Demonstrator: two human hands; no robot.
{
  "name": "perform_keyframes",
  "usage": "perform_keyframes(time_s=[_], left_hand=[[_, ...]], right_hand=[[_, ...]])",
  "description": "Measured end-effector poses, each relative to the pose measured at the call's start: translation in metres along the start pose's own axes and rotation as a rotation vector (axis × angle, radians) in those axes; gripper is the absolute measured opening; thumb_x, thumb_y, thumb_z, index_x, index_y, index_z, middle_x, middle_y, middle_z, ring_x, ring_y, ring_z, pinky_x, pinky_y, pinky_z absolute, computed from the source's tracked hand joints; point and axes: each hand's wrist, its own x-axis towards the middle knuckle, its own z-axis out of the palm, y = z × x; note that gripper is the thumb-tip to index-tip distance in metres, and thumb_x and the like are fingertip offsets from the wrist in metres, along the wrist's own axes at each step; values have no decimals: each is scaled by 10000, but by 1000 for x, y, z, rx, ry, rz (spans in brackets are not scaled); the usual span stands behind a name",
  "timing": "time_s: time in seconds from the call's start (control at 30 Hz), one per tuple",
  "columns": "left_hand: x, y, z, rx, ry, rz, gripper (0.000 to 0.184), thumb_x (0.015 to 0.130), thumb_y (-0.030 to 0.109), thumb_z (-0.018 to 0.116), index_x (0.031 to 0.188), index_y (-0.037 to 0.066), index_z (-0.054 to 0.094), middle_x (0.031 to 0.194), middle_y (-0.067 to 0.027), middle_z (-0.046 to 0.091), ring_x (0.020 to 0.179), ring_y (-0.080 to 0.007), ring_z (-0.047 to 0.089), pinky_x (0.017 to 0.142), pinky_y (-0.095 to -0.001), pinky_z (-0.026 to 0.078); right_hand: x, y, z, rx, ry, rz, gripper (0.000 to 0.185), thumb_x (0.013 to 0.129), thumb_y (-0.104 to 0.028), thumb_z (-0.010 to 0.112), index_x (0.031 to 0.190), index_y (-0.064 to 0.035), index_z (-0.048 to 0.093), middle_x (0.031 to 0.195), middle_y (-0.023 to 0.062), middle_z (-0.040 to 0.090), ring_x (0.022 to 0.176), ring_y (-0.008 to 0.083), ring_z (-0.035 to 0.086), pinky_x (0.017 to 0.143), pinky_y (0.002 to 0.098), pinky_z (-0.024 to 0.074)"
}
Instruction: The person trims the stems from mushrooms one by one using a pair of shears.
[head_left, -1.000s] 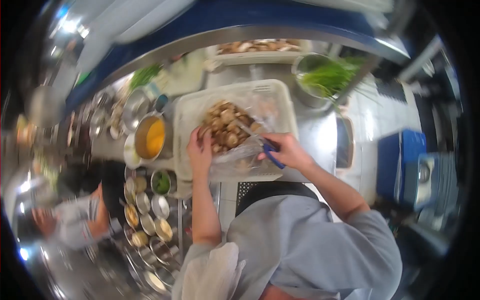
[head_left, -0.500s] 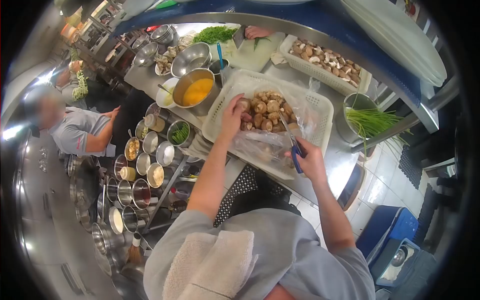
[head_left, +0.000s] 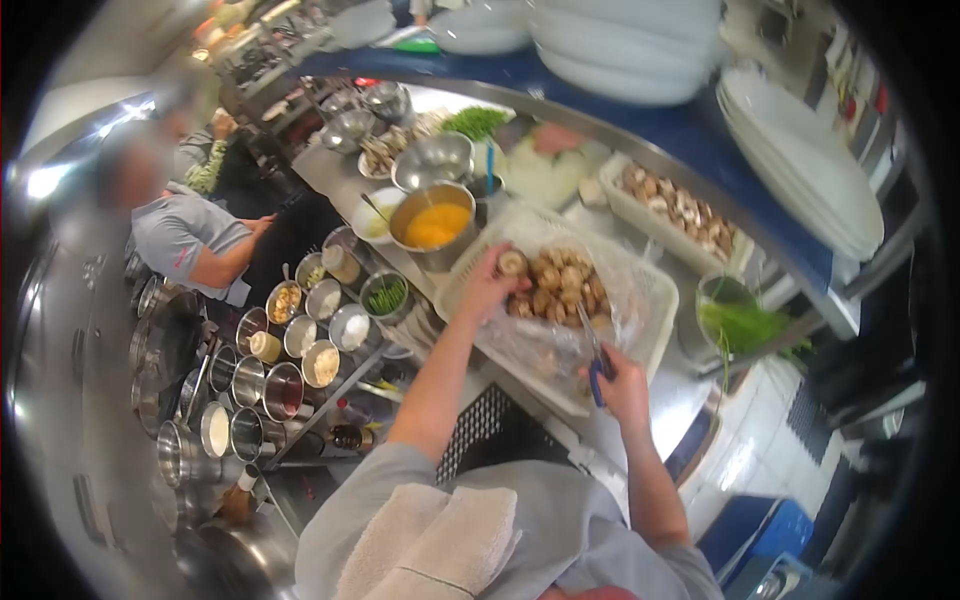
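A brown mushroom (head_left: 513, 263) is held in the closed fingers of my left hand (head_left: 485, 285), at the left side of a mushroom pile (head_left: 568, 285). The pile lies in a clear plastic bag (head_left: 625, 300), inside a white plastic basket (head_left: 657, 335) on the steel counter. My right hand (head_left: 627, 388) is closed round the blue handles of a pair of scissors (head_left: 600, 368). Their blades point up toward the near edge of the pile, apart from the mushroom in my left hand.
Beyond the basket stand a pot of yellow-orange liquid (head_left: 437, 225) and a steel bowl (head_left: 433, 160). Another basket (head_left: 625, 205) holds more mushrooms. Green stalks (head_left: 745, 325) fill a pot at right. Plates (head_left: 800, 165) sit on the overhead shelf. A co-worker (head_left: 195, 240) stands at left.
My head view has shifted, so the counter sits lower in the picture and more plates show. The mushroom in my left hand appears turned. The scissors stay in my right hand.
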Motion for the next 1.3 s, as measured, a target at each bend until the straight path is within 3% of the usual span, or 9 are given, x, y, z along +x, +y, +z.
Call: perform_keyframes(time_s=[0.13, 0.3, 0.43, 0.53, 0.57, 0.67, 1.0, 1.1, 1.3], left_hand=[[-4, 2, 2, 1, -102, 58, 660, 837, -99, 559, 1445, 93, 392, 1271, -123, 558, 900, -218, 699, 753, -311, 560], [-9, 14, 9, 200, -87, 7, 637, 861, -69, 561, 1449, 106, 391, 1196, -103, 596, 908, -207, 699, 789, -321, 563], [-10, 21, 11, 380, -124, 21, 598, 886, -6, 577, 1445, 123, 409, 1192, -110, 601, 879, -186, 705, 752, -302, 553], [-13, 17, 19, 388, -165, 35, 546, 924, 90, 613, 1435, 141, 428, 1086, -99, 641, 791, -155, 691, 692, -293, 550], [-12, 23, 12, 437, -171, 26, 539, 931, 113, 622, 1433, 142, 430, 1048, -93, 650, 767, -147, 686, 679, -291, 549], [-24, 26, 15, 460, -180, 30, 522, 948, 169, 637, 1429, 153, 436, 951, -74, 662, 718, -130, 672, 642, -287, 545], [-22, 20, 12, 369, -217, 17, 522, 960, 198, 635, 1435, 177, 418, 968, -66, 657, 731, -117, 669, 593, -277, 535], [-22, 22, 13, 396, -191, -47, 566, 930, 165, 662, 1441, 174, 419, 1009, -78, 657, 782, -139, 675, 625, -295, 542], [-26, 14, 19, 580, -155, 109, 628, 851, 62, 685, 1423, 159, 445, 1050, -135, 658, 797, -204, 666, 710, -330, 545]], right_hand=[[5, 5, 5, 75, -59, 35, 615, 737, -308, 871, 1158, 80, 648, 817, 207, 691, 708, 249, 690, 695, 373, 542], [43, -16, -8, 722, -168, 209, 460, 870, -196, 781, 1224, 46, 617, 706, 25, 612, 525, 51, 487, 467, 214, 365], [97, -12, -1, 329, -45, -54, 468, 860, -159, 779, 1230, 68, 606, 737, 59, 645, 614, 77, 539, 550, 254, 461], [97, -2, 0, -27, -53, -33, 447, 837, -129, 778, 1204, 71, 619, 809, 140, 697, 692, 163, 643, 654, 306, 515], [90, 16, 14, -120, -69, -159, 411, 790, -58, 758, 1168, 56, 644, 892, 208, 708, 808, 288, 708, 745, 360, 533], [80, 1, 10, -325, -66, -200, 427, 746, -24, 735, 1158, 46, 648, 979, 227, 706, 919, 383, 691, 824, 408, 532], [76, -7, 8, -289, -83, -143, 449, 738, -106, 786, 1146, 29, 656, 1012, 231, 699, 918, 384, 683, 827, 420, 532], [75, -2, 9, -265, -78, -152, 453, 743, -130, 799, 1143, 27, 656, 1014, 236, 697, 912, 382, 684, 823, 418, 533], [77, -1, 10, -262, -105, -177, 431, 757, -121, 782, 1146, 13, 653, 980, 231, 695, 880, 372, 687, 796, 410, 533]])
